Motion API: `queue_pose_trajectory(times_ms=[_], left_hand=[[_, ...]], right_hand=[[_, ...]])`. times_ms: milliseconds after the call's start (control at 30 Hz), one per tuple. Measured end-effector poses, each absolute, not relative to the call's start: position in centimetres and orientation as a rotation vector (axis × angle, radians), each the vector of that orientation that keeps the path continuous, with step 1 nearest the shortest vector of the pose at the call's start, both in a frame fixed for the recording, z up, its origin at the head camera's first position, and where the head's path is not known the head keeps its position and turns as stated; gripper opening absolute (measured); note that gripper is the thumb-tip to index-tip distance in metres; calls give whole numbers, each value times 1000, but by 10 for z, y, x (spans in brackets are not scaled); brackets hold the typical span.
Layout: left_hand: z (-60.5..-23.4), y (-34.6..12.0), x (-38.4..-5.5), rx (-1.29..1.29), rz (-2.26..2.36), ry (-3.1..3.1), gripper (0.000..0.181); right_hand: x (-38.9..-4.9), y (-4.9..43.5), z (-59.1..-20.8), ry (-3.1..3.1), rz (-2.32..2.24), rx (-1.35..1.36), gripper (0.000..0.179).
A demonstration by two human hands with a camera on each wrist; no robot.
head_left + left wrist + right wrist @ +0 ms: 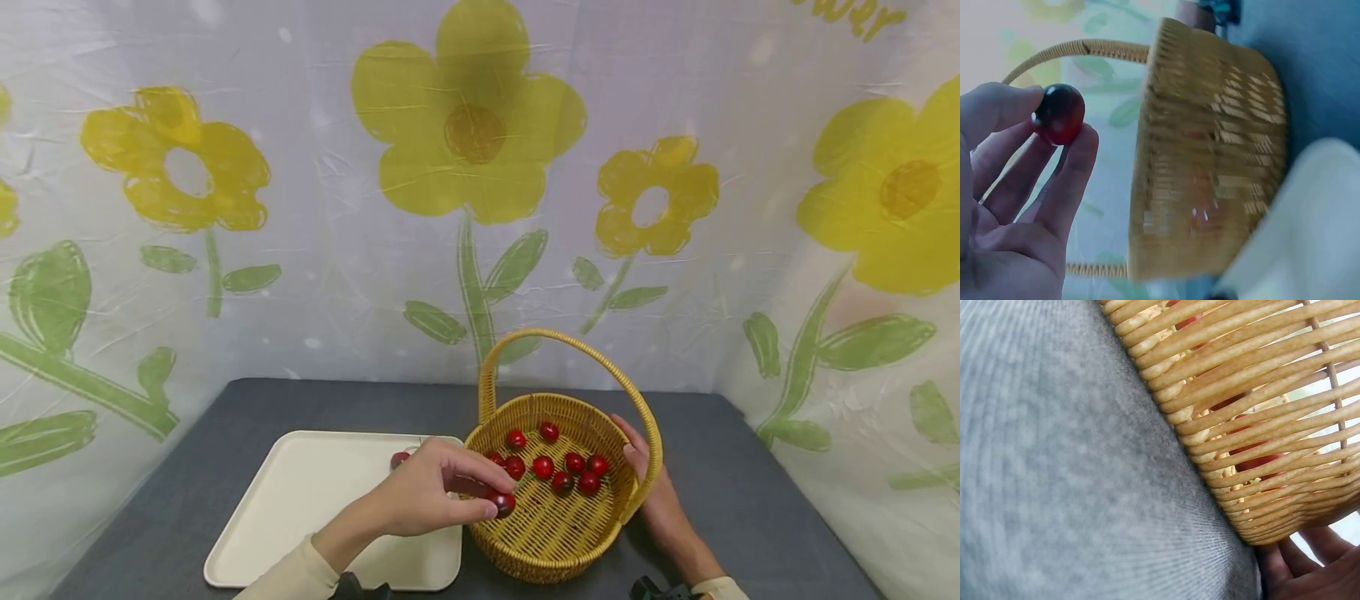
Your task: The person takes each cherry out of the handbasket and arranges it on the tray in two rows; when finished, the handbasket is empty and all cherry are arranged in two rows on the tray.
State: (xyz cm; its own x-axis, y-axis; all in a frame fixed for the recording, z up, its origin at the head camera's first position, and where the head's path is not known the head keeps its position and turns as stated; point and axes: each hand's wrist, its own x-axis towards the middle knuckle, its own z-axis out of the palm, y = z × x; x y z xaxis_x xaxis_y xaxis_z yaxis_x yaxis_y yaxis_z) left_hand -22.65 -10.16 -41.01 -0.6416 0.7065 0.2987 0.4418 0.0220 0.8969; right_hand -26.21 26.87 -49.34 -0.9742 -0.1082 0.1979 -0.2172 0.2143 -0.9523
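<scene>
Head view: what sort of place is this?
Probably a staged booth or curtained-off workspace: a flower-printed sheet walls the back and both sides, and a dark table holds a cream tray and a wicker basket of cherries.

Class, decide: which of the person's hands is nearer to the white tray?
Left. The left hand is above the tray's right side, pinching a cherry; the right hand is across the basket, at its right side.

A glossy dark-red cherry [506, 505] held aloft near a round yellow woven basket [553, 529], arched handle [653, 442] raised, red cherries [588, 483] scattered inside.
</scene>
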Motion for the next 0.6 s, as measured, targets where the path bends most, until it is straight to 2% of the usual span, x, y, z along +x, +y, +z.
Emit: queue_pose_trajectory(times_ms=[200,600], left_hand=[[-413,-147,-213,1131,1639,2153,23],[-425,-240,-163,923,1726,2375,25]], right_hand=[[-262,269,-494,-2382,1894,305,53],[-261,268,-491,-2380,1895,309,53]])
